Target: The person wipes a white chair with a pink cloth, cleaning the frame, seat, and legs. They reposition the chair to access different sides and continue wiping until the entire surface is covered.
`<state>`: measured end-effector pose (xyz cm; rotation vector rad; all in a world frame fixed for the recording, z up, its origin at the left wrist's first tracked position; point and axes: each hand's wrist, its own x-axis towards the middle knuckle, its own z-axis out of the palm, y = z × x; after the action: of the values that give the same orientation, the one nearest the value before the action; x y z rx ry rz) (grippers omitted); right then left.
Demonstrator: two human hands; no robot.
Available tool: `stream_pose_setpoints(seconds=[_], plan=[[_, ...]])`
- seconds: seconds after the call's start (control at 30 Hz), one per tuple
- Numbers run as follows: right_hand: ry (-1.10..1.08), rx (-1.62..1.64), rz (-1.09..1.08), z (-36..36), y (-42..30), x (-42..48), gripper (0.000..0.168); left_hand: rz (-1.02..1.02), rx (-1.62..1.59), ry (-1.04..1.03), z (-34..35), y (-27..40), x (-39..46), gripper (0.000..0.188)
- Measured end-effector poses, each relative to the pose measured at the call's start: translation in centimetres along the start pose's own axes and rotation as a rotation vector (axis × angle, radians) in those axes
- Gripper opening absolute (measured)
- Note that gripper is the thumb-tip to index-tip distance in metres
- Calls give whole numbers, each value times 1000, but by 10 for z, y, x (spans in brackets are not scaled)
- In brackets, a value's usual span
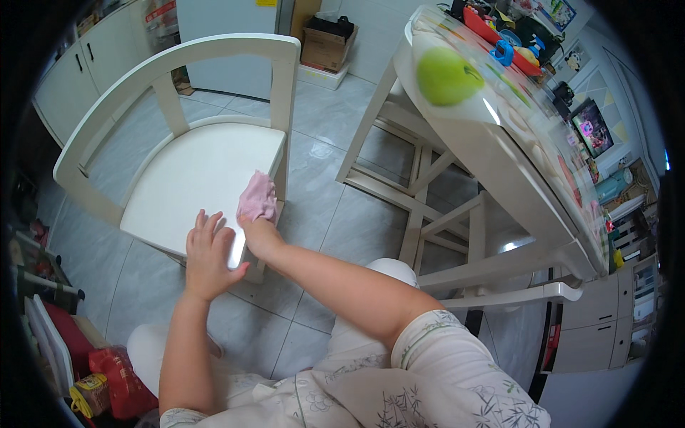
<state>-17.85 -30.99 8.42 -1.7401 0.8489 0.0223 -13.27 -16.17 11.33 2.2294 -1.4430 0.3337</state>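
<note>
A white wooden chair [206, 160] stands before me, its curved backrest on the far left side. My right hand [259, 235] grips a crumpled pink cloth [258, 198] at the right edge of the seat, and the cloth lies against that edge. To its left, my left hand [211, 262] is spread with its fingers apart over the seat's near edge and holds nothing. Whether its fingertips touch the seat, I cannot tell.
At the right stands a white table [497, 176] with a fruit-patterned cover and a red tray [481, 27] of small items. A cardboard box [326, 48] sits behind the chair. Red packaging [120, 380] lies at lower left. White cabinets [75, 91] line the upper left.
</note>
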Motion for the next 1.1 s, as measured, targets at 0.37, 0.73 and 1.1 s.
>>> stream_pose_setpoints(seconds=[0.37,0.73,1.1], plan=[[-383,399,115,58,-11,-38,47,-76,170,-94,-56,-37,-56,57],[-708,119,39,49,6,-45,13,-592,401,-42,-105,-65,-105,72],[-367,377,129,-26,31,-32,35,-597,-47,320,-76,-63,-82,31]])
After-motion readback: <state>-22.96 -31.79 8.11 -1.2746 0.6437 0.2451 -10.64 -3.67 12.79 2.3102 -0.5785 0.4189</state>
